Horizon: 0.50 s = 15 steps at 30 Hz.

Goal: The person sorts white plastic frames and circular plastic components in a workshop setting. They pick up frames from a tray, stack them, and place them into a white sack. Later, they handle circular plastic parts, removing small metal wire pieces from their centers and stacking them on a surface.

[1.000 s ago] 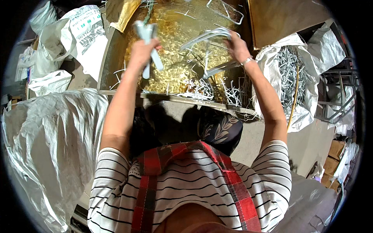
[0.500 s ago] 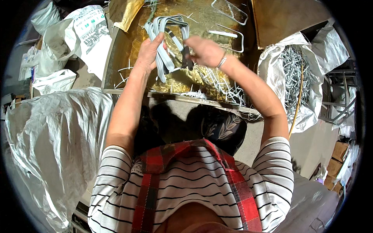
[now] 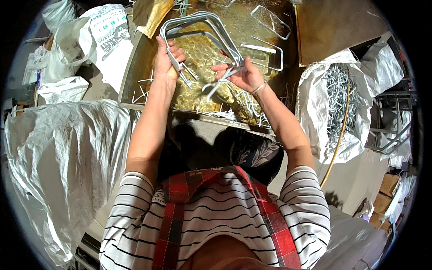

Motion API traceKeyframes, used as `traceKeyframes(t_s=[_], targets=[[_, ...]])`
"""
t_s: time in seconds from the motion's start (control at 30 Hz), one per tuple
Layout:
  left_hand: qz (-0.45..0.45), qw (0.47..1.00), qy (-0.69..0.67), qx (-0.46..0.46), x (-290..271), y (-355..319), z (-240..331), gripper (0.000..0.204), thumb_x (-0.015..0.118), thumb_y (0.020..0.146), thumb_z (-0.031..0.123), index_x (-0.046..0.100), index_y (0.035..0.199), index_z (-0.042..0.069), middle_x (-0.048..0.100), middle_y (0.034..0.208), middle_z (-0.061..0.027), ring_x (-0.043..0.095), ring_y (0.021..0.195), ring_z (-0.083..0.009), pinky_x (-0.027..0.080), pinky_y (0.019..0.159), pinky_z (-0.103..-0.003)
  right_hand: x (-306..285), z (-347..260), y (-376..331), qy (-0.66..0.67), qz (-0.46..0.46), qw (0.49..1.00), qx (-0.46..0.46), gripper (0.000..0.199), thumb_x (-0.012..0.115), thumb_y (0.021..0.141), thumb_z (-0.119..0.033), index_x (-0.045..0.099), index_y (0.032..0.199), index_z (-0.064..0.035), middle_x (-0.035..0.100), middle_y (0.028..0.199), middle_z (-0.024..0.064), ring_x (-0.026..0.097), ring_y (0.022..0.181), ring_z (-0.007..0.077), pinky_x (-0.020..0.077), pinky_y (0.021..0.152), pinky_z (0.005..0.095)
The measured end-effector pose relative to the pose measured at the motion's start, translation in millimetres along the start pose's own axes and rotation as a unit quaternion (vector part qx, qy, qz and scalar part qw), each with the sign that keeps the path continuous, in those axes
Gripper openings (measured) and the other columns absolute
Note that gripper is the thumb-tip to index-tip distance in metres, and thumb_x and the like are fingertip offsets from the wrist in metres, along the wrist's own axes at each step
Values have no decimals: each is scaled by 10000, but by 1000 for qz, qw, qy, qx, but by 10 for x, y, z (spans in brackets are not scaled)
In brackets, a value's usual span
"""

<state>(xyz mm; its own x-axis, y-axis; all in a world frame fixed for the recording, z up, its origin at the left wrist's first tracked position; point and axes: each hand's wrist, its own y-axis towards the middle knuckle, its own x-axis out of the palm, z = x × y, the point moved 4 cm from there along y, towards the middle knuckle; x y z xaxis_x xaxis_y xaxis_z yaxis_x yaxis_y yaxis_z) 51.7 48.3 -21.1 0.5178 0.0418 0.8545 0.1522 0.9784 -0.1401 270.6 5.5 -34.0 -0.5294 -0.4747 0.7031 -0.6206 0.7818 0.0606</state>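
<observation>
A bundle of thin, pale grey plastic frames, bent in a U shape, is held up between my hands over a shallow tub of water. On the left side, my left hand has its fingers curled round the bundle's leg, whose ends poke out below. My right hand holds the other leg between thumb and fingers, some of them partly stretched out. Loose strip ends cross and fan out beside that palm. A bracelet circles my right wrist.
Loose thin offcuts lie along the tub's near side. More frames rest at its far right. A white sack full of grey scraps, with a yellow rod, stands at right. White sheeting covers something at left.
The bundle has spread from a bunched, folded shape into a wide U. My right hand has moved a little right and down and turned palm up; my left hand has shifted slightly left.
</observation>
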Motion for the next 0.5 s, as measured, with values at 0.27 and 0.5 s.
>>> traceKeyframes(t_s=[0.27,0.5], targets=[[251,950,92,163,-81,-13,346,311,568,905,357,518,892,51,520,741,-68,547,615,-197,493,541,-350,25,7,-321,-911,-79,363,179,852,698,748,-286,223,1387,16,624,722,197,632,689,328,512,636,391],[82,844,527,56,-182,92,152,248,558,872,57,513,1096,-42,663,862,-142,657,665,-186,518,603,-278,-560,-519,-389,-880,139,440,112,759,679,780,-352,307,1375,-61,547,1175,244,566,1044,359,408,966,435]])
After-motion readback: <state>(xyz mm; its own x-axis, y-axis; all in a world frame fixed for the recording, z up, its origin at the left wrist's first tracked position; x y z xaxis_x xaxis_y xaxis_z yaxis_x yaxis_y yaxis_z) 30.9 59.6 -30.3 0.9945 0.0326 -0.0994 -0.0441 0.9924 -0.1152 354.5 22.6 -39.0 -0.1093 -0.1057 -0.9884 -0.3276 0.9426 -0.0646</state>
